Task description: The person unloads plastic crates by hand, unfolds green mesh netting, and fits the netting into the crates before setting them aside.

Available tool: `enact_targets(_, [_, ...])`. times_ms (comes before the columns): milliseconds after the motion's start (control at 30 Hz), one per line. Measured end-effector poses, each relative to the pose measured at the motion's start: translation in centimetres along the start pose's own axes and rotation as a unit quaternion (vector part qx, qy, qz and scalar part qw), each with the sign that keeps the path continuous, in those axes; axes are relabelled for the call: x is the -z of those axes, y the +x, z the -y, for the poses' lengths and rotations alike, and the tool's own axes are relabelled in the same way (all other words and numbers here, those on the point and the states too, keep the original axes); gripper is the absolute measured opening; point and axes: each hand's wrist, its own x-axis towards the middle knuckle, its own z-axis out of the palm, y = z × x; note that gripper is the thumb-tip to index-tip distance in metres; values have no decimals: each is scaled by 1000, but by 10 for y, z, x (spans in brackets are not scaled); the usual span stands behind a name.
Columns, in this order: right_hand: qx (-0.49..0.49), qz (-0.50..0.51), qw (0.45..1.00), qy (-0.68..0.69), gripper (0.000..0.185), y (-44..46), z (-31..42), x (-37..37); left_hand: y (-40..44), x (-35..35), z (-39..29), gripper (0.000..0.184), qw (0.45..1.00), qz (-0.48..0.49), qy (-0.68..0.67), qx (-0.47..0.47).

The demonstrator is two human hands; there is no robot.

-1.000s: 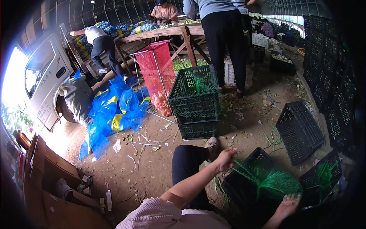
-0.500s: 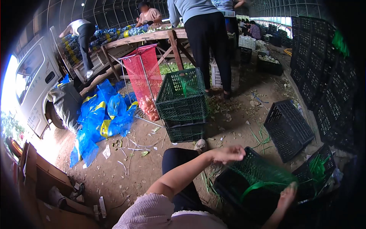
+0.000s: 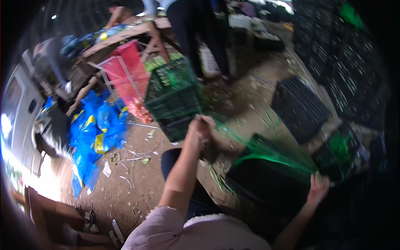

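Green netting (image 3: 275, 156) stretches across the dark crate (image 3: 258, 179) at the lower right. My left hand (image 3: 202, 127) is raised near the base of the stacked crates, closed on one end of the netting. At the crate's right side, my right hand (image 3: 319, 188) is closed on the other end of the netting. Motion blurs the picture, and the inside of the crate is too dark to make out.
Ahead stand stacked green-black crates (image 3: 173, 96), beside a red mesh bag (image 3: 127, 75) on a frame. Blue bags (image 3: 98, 125) lie at left. A tilted black crate (image 3: 298, 108) is at right. A person in dark trousers (image 3: 191, 37) stands beyond.
My left hand has moved forward and left, drawing the netting out long. My right hand stays by the crate. The view has turned to the right.
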Motion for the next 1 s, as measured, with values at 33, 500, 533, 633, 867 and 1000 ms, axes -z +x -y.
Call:
enact_targets(33, [-15,-18,999,42,30,0,6,13,-16,-43,7,18,991,-111,63,-43])
enact_targets(500, [-109,294,798,-514,19,-43,28,-44,11,-148,41,29,976,-49,210,14])
enact_targets(533, [-202,190,831,-483,10,-36,24,-34,6,-157,53,31,965,-31,261,5])
enact_targets(633, [-64,-68,985,-147,6,-15,42,-50,-8,-178,82,29,933,-39,356,43])
enact_targets(867, [38,-19,997,66,13,21,86,-39,16,-98,63,13,976,-74,197,53])
enact_targets(1000, [-64,144,888,-431,21,13,58,-26,-1,-121,89,15,978,10,183,104])
